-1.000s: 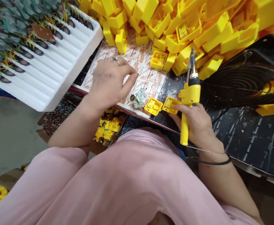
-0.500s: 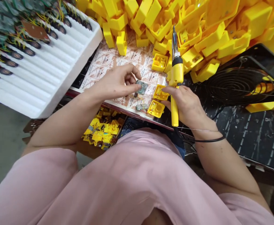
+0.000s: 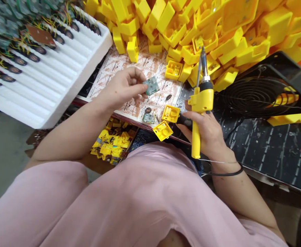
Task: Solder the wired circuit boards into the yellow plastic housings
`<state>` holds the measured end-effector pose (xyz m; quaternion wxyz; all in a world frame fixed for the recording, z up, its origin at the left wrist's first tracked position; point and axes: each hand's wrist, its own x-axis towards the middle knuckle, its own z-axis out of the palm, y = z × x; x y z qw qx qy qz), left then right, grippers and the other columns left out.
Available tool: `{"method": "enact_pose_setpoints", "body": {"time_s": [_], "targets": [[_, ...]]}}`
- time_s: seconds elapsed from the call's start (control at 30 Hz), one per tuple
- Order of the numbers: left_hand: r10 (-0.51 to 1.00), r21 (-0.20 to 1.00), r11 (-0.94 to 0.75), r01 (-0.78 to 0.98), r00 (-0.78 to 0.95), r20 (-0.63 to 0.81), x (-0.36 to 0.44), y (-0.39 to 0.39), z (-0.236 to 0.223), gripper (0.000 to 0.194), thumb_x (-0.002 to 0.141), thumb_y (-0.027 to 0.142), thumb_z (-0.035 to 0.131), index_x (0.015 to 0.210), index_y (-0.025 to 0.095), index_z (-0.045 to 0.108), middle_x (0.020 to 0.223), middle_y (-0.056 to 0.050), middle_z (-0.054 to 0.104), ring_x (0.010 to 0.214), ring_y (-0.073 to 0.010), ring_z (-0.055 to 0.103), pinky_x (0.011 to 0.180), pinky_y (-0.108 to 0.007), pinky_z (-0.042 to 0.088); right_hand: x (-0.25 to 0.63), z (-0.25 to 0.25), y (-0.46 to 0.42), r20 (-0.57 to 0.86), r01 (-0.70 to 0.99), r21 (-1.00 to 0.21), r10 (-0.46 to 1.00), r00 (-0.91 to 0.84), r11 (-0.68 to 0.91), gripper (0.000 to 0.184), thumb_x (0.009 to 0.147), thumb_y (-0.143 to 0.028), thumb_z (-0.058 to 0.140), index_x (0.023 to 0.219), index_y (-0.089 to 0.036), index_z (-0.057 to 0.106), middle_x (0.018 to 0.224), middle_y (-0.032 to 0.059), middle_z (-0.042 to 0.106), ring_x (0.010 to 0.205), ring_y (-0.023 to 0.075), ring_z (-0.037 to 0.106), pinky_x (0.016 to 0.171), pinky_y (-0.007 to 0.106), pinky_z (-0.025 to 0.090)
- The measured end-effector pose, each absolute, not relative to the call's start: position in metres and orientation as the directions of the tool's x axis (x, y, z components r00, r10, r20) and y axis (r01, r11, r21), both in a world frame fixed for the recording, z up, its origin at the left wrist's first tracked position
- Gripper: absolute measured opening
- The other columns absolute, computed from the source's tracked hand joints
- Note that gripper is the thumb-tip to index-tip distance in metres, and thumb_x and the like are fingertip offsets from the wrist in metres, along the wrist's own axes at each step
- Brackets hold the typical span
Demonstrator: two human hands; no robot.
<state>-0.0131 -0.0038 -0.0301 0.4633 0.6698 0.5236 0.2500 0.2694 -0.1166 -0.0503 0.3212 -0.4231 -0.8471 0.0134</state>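
Note:
My left hand (image 3: 129, 84) pinches a small green circuit board (image 3: 151, 86) by its left edge, above the printed sheet. My right hand (image 3: 209, 132) is wrapped round the handle of a yellow soldering gun (image 3: 202, 99), its metal tip pointing away from me and a solder wire trailing from its rear end. Two small open yellow cases, an upper one (image 3: 171, 113) and a tilted lower one (image 3: 163, 130), lie just left of my right fingers. Beside them is a second circuit board (image 3: 149, 118) with a small round black speaker (image 3: 148, 110). A dark oval part (image 3: 168, 97) lies farther back.
Yellow housings (image 3: 176, 31) are heaped along the back. A white foam tray (image 3: 75, 75) at the left carries boards and speakers on wires. A black fan (image 3: 253, 91) stands at the right. Below the table edge is a box of yellow parts (image 3: 111, 145).
The circuit board in my left hand has moved slightly up and left, tilting. My right hand and the soldering gun moved right and toward me. Both yellow cases shifted toward me; the lower one turned.

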Motion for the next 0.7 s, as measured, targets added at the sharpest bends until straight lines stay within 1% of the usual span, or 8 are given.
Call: {"method": "enact_pose_setpoints", "body": {"time_s": [0.07, 0.13, 0.2, 0.23, 0.37, 0.53, 0.6, 0.7], "targets": [[0.951, 0.709, -0.104, 0.698, 0.277, -0.134, -0.023, -0.011, -0.032, 0.034, 0.088, 0.034, 0.063, 0.119, 0.021, 0.063, 0.078, -0.002, 0.07, 0.074, -0.0192, 0.071, 0.066, -0.031, 0.054, 0.272, -0.05, -0.122, 0.552, 0.725, -0.292, 0.729, -0.405, 0.624, 0.042, 0.095, -0.02, 0.077, 0.131, -0.026, 0.058, 0.102, 0.0019, 0.077, 0.097, 0.0234, 0.079, 0.092, 0.039, 0.064], [0.963, 0.42, -0.208, 0.883, 0.26, -0.069, -0.033, -0.02, -0.027, 0.036, 0.095, 0.04, 0.06, 0.125, 0.023, 0.068, 0.095, -0.006, 0.075, 0.091, -0.0242, 0.073, 0.079, -0.036, 0.057, 0.275, -0.052, -0.126, 0.571, 0.744, -0.274, 0.726, -0.384, 0.61, 0.044, 0.092, -0.018, 0.08, 0.13, -0.028, 0.059, 0.104, 0.0017, 0.079, 0.097, 0.0236, 0.08, 0.085, 0.036, 0.065], [0.953, 0.202, -0.294, 0.934, 0.302, -0.005, -0.038, -0.024, -0.02, 0.038, 0.1, 0.044, 0.054, 0.125, 0.023, 0.073, 0.122, -0.011, 0.075, 0.114, -0.0297, 0.07, 0.092, -0.042, 0.056, 0.276, -0.054, -0.128, 0.597, 0.756, -0.258, 0.714, -0.365, 0.602, 0.047, 0.09, -0.017, 0.082, 0.13, -0.028, 0.059, 0.11, 0.0025, 0.081, 0.097, 0.0232, 0.081, 0.083, 0.035, 0.066], [0.934, 0.16, -0.355, 0.921, 0.357, 0.018, -0.039, -0.024, -0.017, 0.038, 0.101, 0.044, 0.053, 0.125, 0.023, 0.074, 0.133, -0.011, 0.072, 0.123, -0.0313, 0.066, 0.099, -0.043, 0.054, 0.276, -0.055, -0.13, 0.613, 0.757, -0.254, 0.706, -0.356, 0.602, 0.047, 0.089, -0.016, 0.083, 0.129, -0.028, 0.06, 0.113, 0.0036, 0.081, 0.097, 0.0232, 0.081, 0.083, 0.035, 0.067], [0.781, 0.189, -0.618, 0.763, 0.624, 0.034, -0.031, -0.012, -0.024, 0.037, 0.098, 0.039, 0.055, 0.128, 0.025, 0.071, 0.143, -0.006, 0.068, 0.138, -0.0322, 0.057, 0.12, -0.049, 0.042, 0.275, -0.054, -0.133, 0.658, 0.75, -0.249, 0.675, -0.333, 0.613, 0.045, 0.086, -0.011, 0.085, 0.123, -0.023, 0.063, 0.115, 0.0084, 0.082, 0.099, 0.0244, 0.082, 0.086, 0.032, 0.067], [0.796, 0.254, -0.595, 0.762, 0.603, 0.057, -0.011, -0.003, -0.052, 0.026, 0.095, 0.031, 0.055, 0.1, 0.016, 0.075, 0.124, -0.013, 0.074, 0.133, -0.0394, 0.058, 0.118, -0.062, 0.041, 0.274, -0.045, -0.14, 0.678, 0.772, -0.183, 0.647, -0.35, 0.609, 0.04, 0.084, -0.006, 0.085, 0.115, -0.023, 0.066, 0.091, 0.0007, 0.083, 0.079, 0.0178, 0.081, 0.076, 0.025, 0.063], [0.804, 0.345, -0.58, 0.738, 0.586, 0.099, -0.012, -0.004, -0.054, 0.024, 0.095, 0.029, 0.053, 0.093, 0.016, 0.073, 0.116, -0.012, 0.075, 0.128, -0.0371, 0.062, 0.115, -0.062, 0.045, 0.274, -0.043, -0.143, 0.674, 0.79, -0.179, 0.658, -0.335, 0.586, 0.036, 0.085, -0.007, 0.084, 0.112, -0.024, 0.066, 0.08, -0.0039, 0.08, 0.061, 0.0131, 0.074, 0.066, 0.023, 0.06], [0.834, 0.597, -0.484, 0.64, 0.543, 0.093, -0.019, -0.006, -0.045, 0.023, 0.095, 0.033, 0.054, 0.098, 0.017, 0.07, 0.104, -0.008, 0.076, 0.107, -0.0266, 0.07, 0.104, -0.051, 0.057, 0.275, -0.041, -0.145, 0.646, 0.798, -0.211, 0.693, -0.32, 0.565, 0.032, 0.086, -0.007, 0.083, 0.109, -0.024, 0.067, 0.075, -0.0057, 0.077, 0.051, 0.0094, 0.065, 0.059, 0.023, 0.055]]}}
